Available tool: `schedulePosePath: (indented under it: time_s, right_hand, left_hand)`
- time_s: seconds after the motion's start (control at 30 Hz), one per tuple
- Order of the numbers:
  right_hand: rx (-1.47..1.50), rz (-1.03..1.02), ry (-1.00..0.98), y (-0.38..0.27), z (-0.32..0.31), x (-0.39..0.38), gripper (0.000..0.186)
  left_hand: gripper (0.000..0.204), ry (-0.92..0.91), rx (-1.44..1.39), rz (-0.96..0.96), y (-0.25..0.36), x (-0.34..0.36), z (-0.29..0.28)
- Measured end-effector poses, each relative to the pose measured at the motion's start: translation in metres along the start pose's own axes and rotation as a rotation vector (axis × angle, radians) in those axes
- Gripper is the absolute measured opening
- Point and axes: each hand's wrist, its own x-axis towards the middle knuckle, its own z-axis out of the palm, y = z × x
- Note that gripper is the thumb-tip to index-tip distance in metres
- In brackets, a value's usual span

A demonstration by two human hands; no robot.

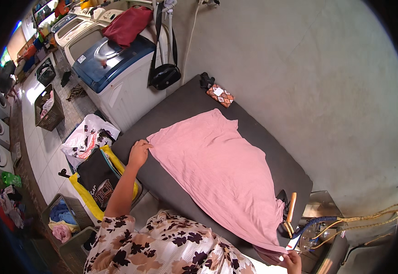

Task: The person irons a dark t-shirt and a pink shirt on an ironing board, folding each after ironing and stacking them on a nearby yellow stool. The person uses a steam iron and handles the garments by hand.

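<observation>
From the head view, a dark grey padded desk (176, 107) stands against a bare grey wall (322, 68), with a tiled floor (37, 157) on the left and a blue-lidded washing machine (114, 64) beyond its far left corner. A pink cloth (212, 169) lies spread over the desk, its near corner drawn past the edge. The fingers of the left hand (139, 154) pinch its left corner; those of the right hand (291, 262) pinch the near one. On the floor, a brown basket (53, 119) holds pale pink laundry, and a nearer basket (76, 208) holds blue and pink garments. The lower edge cuts off the right forearm. Beside the cloth, a wooden handle (292, 205) shows, the thing beneath it hard to make out.
</observation>
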Motion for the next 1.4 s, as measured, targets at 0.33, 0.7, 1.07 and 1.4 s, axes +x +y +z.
schedulePosePath:
  time_s: [0.33,0.7,1.07,1.4]
  right_hand:
    - [0.243,-0.234,0.277,-0.007,-0.038,0.023,0.010]
    - [0.250,-1.785,0.434,-0.163,0.022,0.009,0.018]
    - [0.386,-1.060,-0.056,-0.289,0.120,0.150,0.019]
    - [0.473,-0.876,-0.259,-0.267,0.113,0.163,0.013]
  left_hand:
    - [0.024,0.063,0.168,-0.521,0.013,0.034,0.038]
    - [0.011,-0.140,-1.585,-0.526,0.163,0.108,-0.016]
    - [0.032,-0.673,-1.538,-0.264,0.322,0.042,-0.047]
    - [0.044,-0.438,-1.087,0.061,0.333,0.029,-0.049]
